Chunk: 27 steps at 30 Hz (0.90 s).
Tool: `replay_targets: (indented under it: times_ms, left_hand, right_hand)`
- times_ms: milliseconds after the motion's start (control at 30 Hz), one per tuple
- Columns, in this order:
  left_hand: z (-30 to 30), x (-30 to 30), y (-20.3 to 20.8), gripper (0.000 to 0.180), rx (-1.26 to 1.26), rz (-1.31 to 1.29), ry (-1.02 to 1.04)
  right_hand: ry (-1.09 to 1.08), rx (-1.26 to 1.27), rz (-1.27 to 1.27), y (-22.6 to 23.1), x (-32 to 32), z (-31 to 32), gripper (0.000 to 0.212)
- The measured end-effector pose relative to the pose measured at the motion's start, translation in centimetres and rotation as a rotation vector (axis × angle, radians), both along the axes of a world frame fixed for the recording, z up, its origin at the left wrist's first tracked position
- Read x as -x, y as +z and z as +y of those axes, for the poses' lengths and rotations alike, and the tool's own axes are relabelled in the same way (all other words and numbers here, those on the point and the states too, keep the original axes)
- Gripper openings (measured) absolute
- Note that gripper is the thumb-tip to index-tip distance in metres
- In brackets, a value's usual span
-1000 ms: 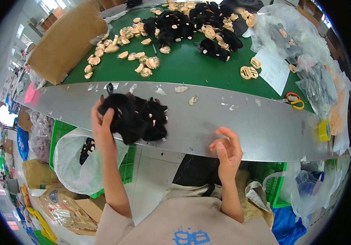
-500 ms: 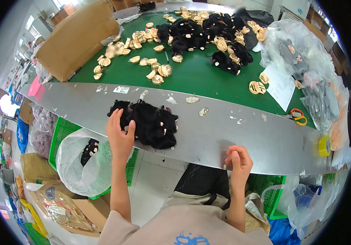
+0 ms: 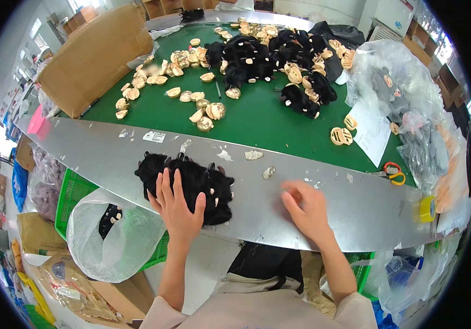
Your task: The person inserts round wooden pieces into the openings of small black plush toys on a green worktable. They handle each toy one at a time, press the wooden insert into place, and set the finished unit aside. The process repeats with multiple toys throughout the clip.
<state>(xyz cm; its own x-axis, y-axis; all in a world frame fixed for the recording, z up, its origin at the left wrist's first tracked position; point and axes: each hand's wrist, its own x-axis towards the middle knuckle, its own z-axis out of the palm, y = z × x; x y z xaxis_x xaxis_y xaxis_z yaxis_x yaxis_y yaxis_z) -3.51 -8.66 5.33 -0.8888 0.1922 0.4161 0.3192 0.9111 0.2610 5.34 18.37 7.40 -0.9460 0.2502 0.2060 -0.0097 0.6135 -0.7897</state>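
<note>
A heap of black plush pieces [image 3: 191,183] with small cream-coloured tips lies on the grey metal front strip of the desk [image 3: 356,211], close to its near edge. The left hand [image 3: 176,207] rests flat on the heap's near side, its fingers [image 3: 165,186] spread open over the fur and gripping nothing. The right hand [image 3: 307,209] lies on the bare metal to the right, well apart from the heap, fingers loosely curled and empty. Just below the desk's edge, under the left hand, a clear plastic bag [image 3: 112,241] stands open with a few black plush pieces inside, and it sits beside a green plastic crate [image 3: 73,192]. Farther back, the green desk surface [image 3: 257,118] carries scattered tan face parts [image 3: 205,112] and a larger pile of black plush [image 3: 263,55]. At the right, clear bags hold grey plush toys [image 3: 394,85].
</note>
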Motion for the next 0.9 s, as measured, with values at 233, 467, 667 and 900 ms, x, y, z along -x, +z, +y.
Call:
replay_targets:
  times_ms: [233,467,667,900]
  left_hand:
    - [1.7,-2.1,0.5,0.064,-0.174,0.035,-0.021]
    - [4.9,-6.8,-0.7,0.056,-0.223,-0.105,-0.087]
    - [6.6,-5.7,-2.8,0.044,-0.161,-0.071,-0.035]
    - [7.7,-4.8,-3.3,0.035,-0.201,-0.051,0.025]
  right_hand:
    - [0.142,-0.223,0.008,-0.9,20.1,-1.8,0.036]
    - [0.097,-0.332,-0.012,-4.2,29.7,-3.5,0.039]
    - [0.167,0.229,0.021,-4.9,27.3,0.1,0.016]
    - [0.113,-0.160,0.299,-0.5,32.0,7.1,0.017]
